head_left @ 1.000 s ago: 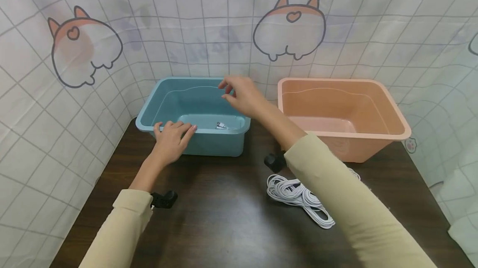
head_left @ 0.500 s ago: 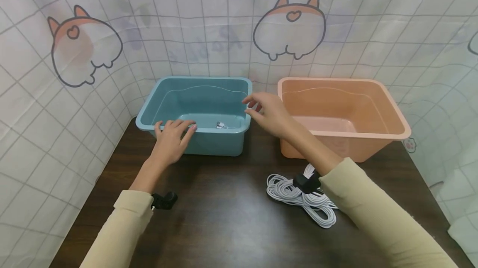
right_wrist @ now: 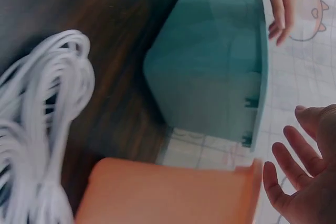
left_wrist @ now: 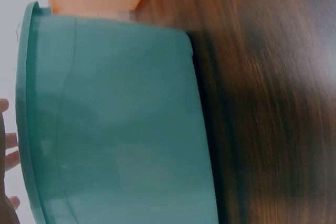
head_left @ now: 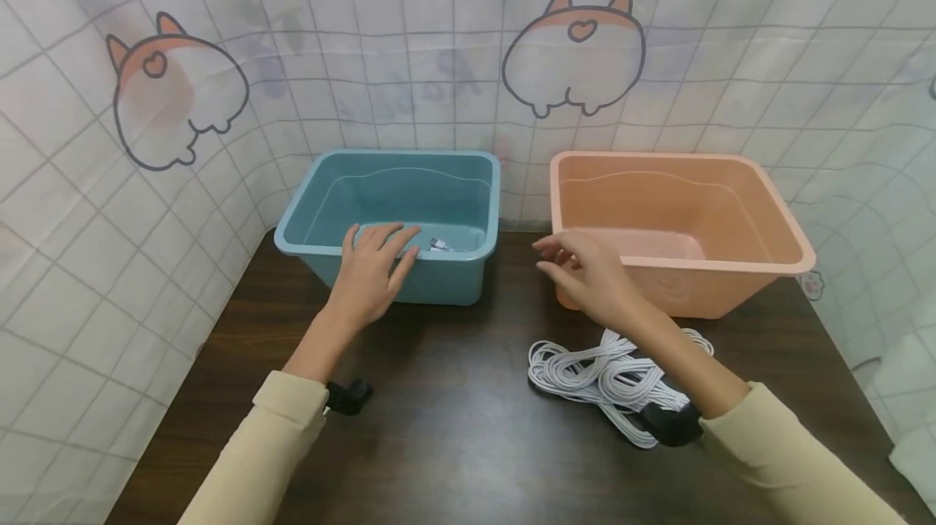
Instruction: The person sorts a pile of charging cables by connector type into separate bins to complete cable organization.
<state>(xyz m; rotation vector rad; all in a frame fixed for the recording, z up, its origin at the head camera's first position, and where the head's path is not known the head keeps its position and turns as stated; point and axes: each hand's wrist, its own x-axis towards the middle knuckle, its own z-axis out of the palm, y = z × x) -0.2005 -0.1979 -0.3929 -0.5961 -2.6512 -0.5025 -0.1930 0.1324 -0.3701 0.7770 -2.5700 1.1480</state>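
My left hand (head_left: 368, 275) is held over the front rim of a blue plastic bin (head_left: 409, 279), fingers spread and holding nothing. Inside that bin lies a small silver-and-white piece (head_left: 439, 245) that looks like a USB plug. My right hand (head_left: 594, 279) hovers at the near left corner of an orange plastic bin (head_left: 731, 291), its fingers loosely bent around nothing. Below my right forearm a coiled white cable (head_left: 578, 375) lies on the table, partly hidden by the wrist. In the right wrist view, the cable (right_wrist: 44, 93) shows at the left.
Both bins stand side by side at the back of the dark wooden table (head_left: 453, 427), with a narrow gap between them. A white gridded curtain (head_left: 409, 45) with cartoon animals hangs right behind them and along both sides.
My right hand has moved from over the blue bin to the right and toward me, down to the orange bin's corner. My left hand has shifted right along the blue rim.
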